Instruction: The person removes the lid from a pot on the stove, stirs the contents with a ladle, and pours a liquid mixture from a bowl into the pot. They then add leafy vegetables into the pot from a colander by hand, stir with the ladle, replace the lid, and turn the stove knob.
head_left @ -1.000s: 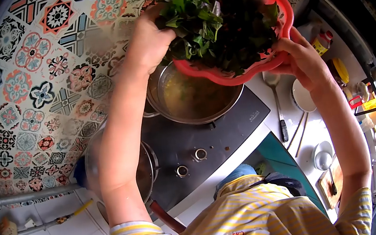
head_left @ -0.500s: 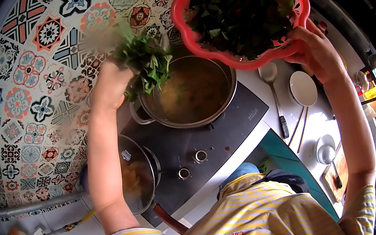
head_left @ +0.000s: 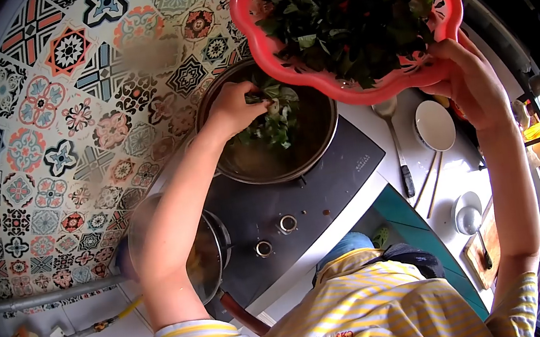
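My left hand (head_left: 238, 108) is over the pot (head_left: 336, 129), its fingers closed on a bunch of leafy greens (head_left: 274, 125). The lower leaves hang inside the pot's rim, above or touching the brownish liquid; I cannot tell which. My right hand (head_left: 466, 78) grips the near right rim of a red scalloped plastic basket (head_left: 369, 93). Dark green leaves (head_left: 339, 19) fill much of that basket, which is held up beside the pot and covers part of its far right rim.
The pot stands on a black cooktop (head_left: 326, 181). A lidded pan (head_left: 210, 258) with a brown handle sits near my left forearm. On the right counter are a spatula (head_left: 398, 145), a white bowl (head_left: 435, 126), chopsticks (head_left: 432, 184), a ladle (head_left: 469, 220) and a wooden board (head_left: 488, 255).
My left hand has moved right and down with the greens, from beside the pot to over its opening. The basket has shifted slightly, still in my right hand.
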A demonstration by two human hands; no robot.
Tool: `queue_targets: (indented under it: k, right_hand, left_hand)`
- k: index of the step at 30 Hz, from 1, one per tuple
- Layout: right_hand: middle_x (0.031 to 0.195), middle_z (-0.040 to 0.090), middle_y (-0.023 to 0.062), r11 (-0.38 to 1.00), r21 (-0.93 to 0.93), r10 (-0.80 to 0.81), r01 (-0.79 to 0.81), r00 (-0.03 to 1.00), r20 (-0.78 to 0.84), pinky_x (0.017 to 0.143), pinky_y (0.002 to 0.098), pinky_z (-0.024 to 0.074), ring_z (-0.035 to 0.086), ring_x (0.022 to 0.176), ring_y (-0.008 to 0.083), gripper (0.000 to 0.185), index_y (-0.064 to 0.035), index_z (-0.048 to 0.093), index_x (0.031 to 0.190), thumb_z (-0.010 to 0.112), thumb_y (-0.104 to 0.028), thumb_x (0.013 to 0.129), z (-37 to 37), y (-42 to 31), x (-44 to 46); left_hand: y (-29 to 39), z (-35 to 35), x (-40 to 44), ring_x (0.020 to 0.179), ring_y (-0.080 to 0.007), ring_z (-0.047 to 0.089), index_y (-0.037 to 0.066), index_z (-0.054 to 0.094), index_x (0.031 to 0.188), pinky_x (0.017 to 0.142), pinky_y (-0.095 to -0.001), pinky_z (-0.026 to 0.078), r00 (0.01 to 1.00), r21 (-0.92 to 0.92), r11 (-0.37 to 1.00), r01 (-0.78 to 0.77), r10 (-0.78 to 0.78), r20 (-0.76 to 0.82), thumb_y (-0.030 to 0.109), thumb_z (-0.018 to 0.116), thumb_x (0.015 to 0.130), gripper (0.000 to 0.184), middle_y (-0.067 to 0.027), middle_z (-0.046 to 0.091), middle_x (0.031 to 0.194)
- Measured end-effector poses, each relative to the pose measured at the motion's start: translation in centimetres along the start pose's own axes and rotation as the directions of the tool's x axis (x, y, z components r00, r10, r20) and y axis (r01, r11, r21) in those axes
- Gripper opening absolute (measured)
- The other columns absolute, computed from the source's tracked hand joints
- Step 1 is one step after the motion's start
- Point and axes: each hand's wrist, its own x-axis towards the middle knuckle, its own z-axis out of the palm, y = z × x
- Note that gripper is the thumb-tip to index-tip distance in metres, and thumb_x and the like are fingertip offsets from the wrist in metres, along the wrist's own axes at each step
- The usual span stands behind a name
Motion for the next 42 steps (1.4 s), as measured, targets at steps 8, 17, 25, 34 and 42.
queue_targets:
  k: [8, 17, 25, 34, 42]
  right_hand:
    - [0.095, 0.061, 0.0116, 1.000, 0.015, -0.012, 0.012, 1.000, 0.011, 0.067, 0.0328, 0.0569, 0.065, 0.077, 0.0216, 0.040, -0.0037, 0.042, 0.120, 0.051, -0.012, 0.082, 0.0, -0.2, -0.4]
    - [0.098, 0.059, 0.0150, 1.000, 0.025, -0.005, 0.004, 0.999, 0.041, 0.067, 0.0336, 0.0575, 0.065, 0.076, 0.0252, 0.044, -0.0010, 0.036, 0.123, 0.049, -0.008, 0.081, 0.4, -0.2, -0.5]
    - [0.095, 0.060, 0.0120, 0.999, 0.021, 0.027, -0.028, 0.998, 0.050, 0.070, 0.0366, 0.0563, 0.065, 0.078, 0.0240, 0.038, -0.0026, 0.042, 0.116, 0.051, -0.010, 0.080, 1.1, -0.4, -0.7]
    - [0.089, 0.057, 0.0060, 0.995, 0.073, 0.071, -0.070, 0.997, -0.014, 0.065, 0.0347, 0.0552, 0.063, 0.074, 0.0194, 0.039, -0.0097, 0.043, 0.115, 0.053, -0.008, 0.077, 1.1, 1.0, -0.2]
    - [0.094, 0.056, 0.0078, 0.991, 0.083, 0.101, -0.103, 0.994, 0.028, 0.067, 0.0349, 0.0549, 0.061, 0.080, 0.0205, 0.052, -0.0111, 0.035, 0.123, 0.054, -0.004, 0.075, 2.7, 0.8, -0.5]
  left_hand:
    - [0.4, -1.5, -0.5, 0.082, -0.0159, 0.057, 0.006, 0.061, 0.097, 0.073, -0.0297, 0.044, 0.992, -0.050, 0.996, 0.075, -0.069, 0.101, 0.011, 0.063, 0.073, 0.024, -0.0074, 0.062, 0.093]
    - [0.2, -2.5, -0.8, 0.083, -0.0145, 0.057, 0.001, 0.057, 0.103, 0.071, -0.0260, 0.047, 0.972, -0.289, 0.939, 0.184, -0.130, 0.197, 0.003, 0.057, 0.078, 0.025, -0.0065, 0.060, 0.092]
    - [1.1, -2.2, -1.8, 0.069, -0.0164, 0.060, 0.009, 0.051, 0.114, 0.057, -0.0283, 0.051, 0.965, -0.129, 0.986, 0.104, -0.068, 0.252, 0.014, 0.062, 0.078, 0.038, -0.0113, 0.057, 0.105]
    - [0.6, -1.9, -1.8, 0.082, -0.0273, 0.060, 0.003, 0.057, 0.100, 0.071, -0.0343, 0.048, 0.998, 0.202, 0.978, -0.060, 0.053, 0.041, 0.007, 0.065, 0.070, 0.031, -0.0138, 0.061, 0.093]
    - [11.8, -8.0, -1.9, 0.087, -0.0212, 0.058, 0.005, 0.053, 0.105, 0.071, -0.0289, 0.049, 0.858, -0.013, 0.969, -0.248, 0.213, -0.467, 0.005, 0.064, 0.075, 0.031, -0.0108, 0.056, 0.105]
